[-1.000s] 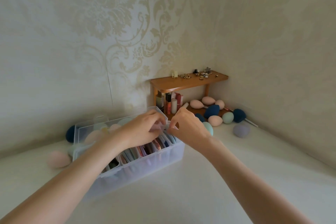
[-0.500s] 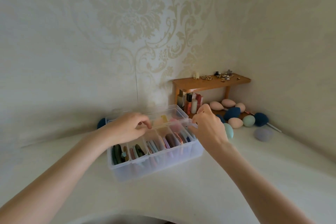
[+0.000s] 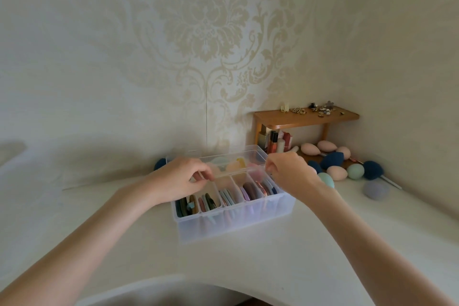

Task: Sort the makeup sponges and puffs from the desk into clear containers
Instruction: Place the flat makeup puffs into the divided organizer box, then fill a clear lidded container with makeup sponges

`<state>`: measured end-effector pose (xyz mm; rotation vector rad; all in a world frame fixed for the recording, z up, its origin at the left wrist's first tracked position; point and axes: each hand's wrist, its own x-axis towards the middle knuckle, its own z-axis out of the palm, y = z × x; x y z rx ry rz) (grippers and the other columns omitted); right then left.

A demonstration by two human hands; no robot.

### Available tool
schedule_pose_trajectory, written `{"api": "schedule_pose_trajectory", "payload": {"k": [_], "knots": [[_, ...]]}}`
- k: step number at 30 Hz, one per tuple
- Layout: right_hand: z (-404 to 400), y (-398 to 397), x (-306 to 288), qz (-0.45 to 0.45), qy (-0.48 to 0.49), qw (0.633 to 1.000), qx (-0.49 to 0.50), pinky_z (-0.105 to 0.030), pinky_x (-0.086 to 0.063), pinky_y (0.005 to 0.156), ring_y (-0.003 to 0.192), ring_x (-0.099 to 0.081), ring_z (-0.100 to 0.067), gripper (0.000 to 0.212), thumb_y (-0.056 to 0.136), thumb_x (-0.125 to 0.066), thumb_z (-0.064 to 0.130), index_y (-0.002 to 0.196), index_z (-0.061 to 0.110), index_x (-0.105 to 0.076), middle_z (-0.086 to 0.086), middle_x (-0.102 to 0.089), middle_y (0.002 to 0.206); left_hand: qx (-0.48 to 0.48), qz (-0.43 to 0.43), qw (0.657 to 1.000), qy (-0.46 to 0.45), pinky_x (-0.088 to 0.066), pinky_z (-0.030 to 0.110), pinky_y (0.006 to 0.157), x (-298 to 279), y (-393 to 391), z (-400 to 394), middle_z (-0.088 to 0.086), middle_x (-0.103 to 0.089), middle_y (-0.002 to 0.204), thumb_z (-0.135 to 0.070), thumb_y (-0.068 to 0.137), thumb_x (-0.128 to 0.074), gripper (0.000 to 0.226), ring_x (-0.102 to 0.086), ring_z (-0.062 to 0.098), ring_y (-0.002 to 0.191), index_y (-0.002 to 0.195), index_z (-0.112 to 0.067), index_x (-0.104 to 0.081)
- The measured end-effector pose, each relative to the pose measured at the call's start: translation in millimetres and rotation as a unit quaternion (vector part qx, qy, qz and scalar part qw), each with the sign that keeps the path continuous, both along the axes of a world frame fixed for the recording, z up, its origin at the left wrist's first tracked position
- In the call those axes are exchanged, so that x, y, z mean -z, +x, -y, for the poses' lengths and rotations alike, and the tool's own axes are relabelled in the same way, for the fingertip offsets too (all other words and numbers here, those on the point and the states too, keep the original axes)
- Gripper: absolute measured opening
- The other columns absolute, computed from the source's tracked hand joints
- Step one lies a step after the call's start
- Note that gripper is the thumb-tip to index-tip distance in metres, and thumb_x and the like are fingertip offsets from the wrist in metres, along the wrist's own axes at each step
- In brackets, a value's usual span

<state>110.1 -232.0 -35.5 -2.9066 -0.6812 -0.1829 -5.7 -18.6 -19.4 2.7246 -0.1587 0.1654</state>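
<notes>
A clear container [image 3: 236, 221] stands on the white desk. Its front row of compartments holds flat puffs [image 3: 250, 191] on edge, and its back part holds pale sponges [image 3: 236, 164]. A clear divider strip [image 3: 236, 173] runs across the middle of the box. My left hand [image 3: 181, 179] pinches the strip's left end. My right hand [image 3: 288, 172] has its fingers curled at the right end. Loose egg-shaped sponges [image 3: 336, 172] in pink, dark blue and mint lie on the desk to the right.
A small wooden shelf [image 3: 305, 118] in the corner carries little trinkets, with cosmetic tubes [image 3: 275, 143] under it. A lavender sponge [image 3: 376, 189] lies near the right wall. A dark blue sponge [image 3: 160, 163] sits behind the box's left end. The desk edge curves in front.
My hands were close together at the box's right end. The left hand has moved left along the divider, so they are now spread to its two ends. The view has shifted.
</notes>
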Motion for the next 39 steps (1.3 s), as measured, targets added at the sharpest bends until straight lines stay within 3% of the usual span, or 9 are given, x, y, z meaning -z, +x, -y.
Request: {"api": "schedule_pose_trajectory", "payload": {"k": [5,9,15,18,23,26,30,34,39], "knots": [[-4,-7,-12,0.010,0.115,0.992,-0.047,-0.039,-0.051,0.089,0.099,-0.060,-0.027,0.025,0.094,-0.043,0.009,0.101,0.007,-0.067,-0.009,-0.065,0.104,-0.075,0.021,0.997,0.007,-0.040,0.017,0.076,6,-4,-14,-0.011,-0.053,0.094,-0.017,0.091,-0.053,0.017,-0.053,0.000,0.082,0.103,-0.021,-0.065],[-1,13,0,-0.079,0.086,0.993,0.026,-0.048,-0.046,0.097,0.116,-0.053,-0.037,0.021,0.091,-0.045,0.026,0.105,0.025,-0.060,-0.015,-0.057,0.125,-0.194,-0.023,0.981,0.010,-0.043,0.029,0.087,12,-4,-26,0.006,-0.050,0.112,-0.022,0.089,-0.056,0.024,-0.055,0.021,0.102,0.112,-0.014,-0.055],[2,13,9,-0.092,0.253,0.962,0.050,-0.032,-0.052,0.079,0.099,-0.057,-0.025,0.011,0.089,-0.055,0.014,0.089,0.026,-0.057,-0.003,-0.062,0.097,-0.276,0.002,0.926,-0.259,-0.042,0.030,0.078,17,-8,-42,0.008,-0.048,0.113,-0.007,0.082,-0.064,0.038,-0.050,0.023,0.104,0.117,-0.009,-0.049],[-6,9,5,-0.141,0.357,0.923,0.032,-0.016,-0.044,0.065,0.093,-0.056,-0.019,0.019,0.087,-0.059,0.008,0.104,0.016,-0.054,-0.004,-0.061,0.101,-0.311,0.081,0.909,-0.265,-0.045,0.027,0.065,19,-11,-51,0.012,-0.041,0.116,0.002,0.079,-0.065,0.052,-0.055,0.023,0.086,0.123,-0.016,-0.043],[-31,-4,-19,-0.164,0.504,0.848,0.002,-0.027,-0.041,0.091,0.115,-0.048,-0.022,0.060,0.087,-0.061,0.005,0.139,0.011,-0.032,-0.011,-0.047,0.134,-0.288,0.202,0.893,-0.282,-0.045,0.032,0.078,9,-18,-52,0.012,-0.037,0.131,0.007,0.080,-0.062,0.078,-0.057,0.021,0.079,0.142,-0.024,-0.026],[-37,-6,-36,-0.123,0.458,0.879,-0.049,-0.031,-0.036,0.102,0.129,-0.041,-0.022,0.064,0.087,-0.064,0.015,0.142,0.015,-0.032,-0.008,-0.043,0.142,-0.250,0.252,0.875,-0.328,-0.041,0.030,0.086,-8,-22,-51,-0.002,-0.051,0.114,-0.008,0.086,-0.061,0.056,-0.056,0.009,0.084,0.134,-0.022,-0.038],[-28,-21,-57,-0.043,0.254,0.955,-0.145,-0.027,-0.036,0.096,0.124,-0.048,-0.019,0.044,0.086,-0.064,0.031,0.127,0.018,-0.055,-0.002,-0.054,0.134,-0.132,0.242,0.929,-0.248,-0.040,0.014,0.086,-25,-41,-44,-0.013,-0.064,0.098,-0.019,0.090,-0.058,0.014,-0.057,-0.002,0.094,0.102,-0.021,-0.064],[-21,-47,-60,-0.061,0.056,0.971,-0.224,-0.018,-0.036,0.089,0.107,-0.053,-0.008,0.046,0.080,-0.070,0.035,0.121,0.021,-0.058,0.006,-0.059,0.122,-0.062,0.124,0.975,-0.176,-0.045,0.007,0.072,-26,-56,-37,-0.016,-0.069,0.083,-0.019,0.086,-0.063,0.017,-0.062,0.001,0.077,0.078,-0.034,-0.068],[-18,-67,-42,-0.080,-0.004,0.968,-0.238,-0.023,-0.041,0.090,0.104,-0.054,-0.011,0.027,0.077,-0.074,0.027,0.100,0.020,-0.063,0.009,-0.058,0.106,-0.051,0.019,0.993,-0.109,-0.046,0.027,0.084,1,-63,-34,-0.013,-0.065,0.086,-0.022,0.079,-0.073,0.018,-0.055,-0.014,0.076,0.071,-0.035,-0.063]]}}
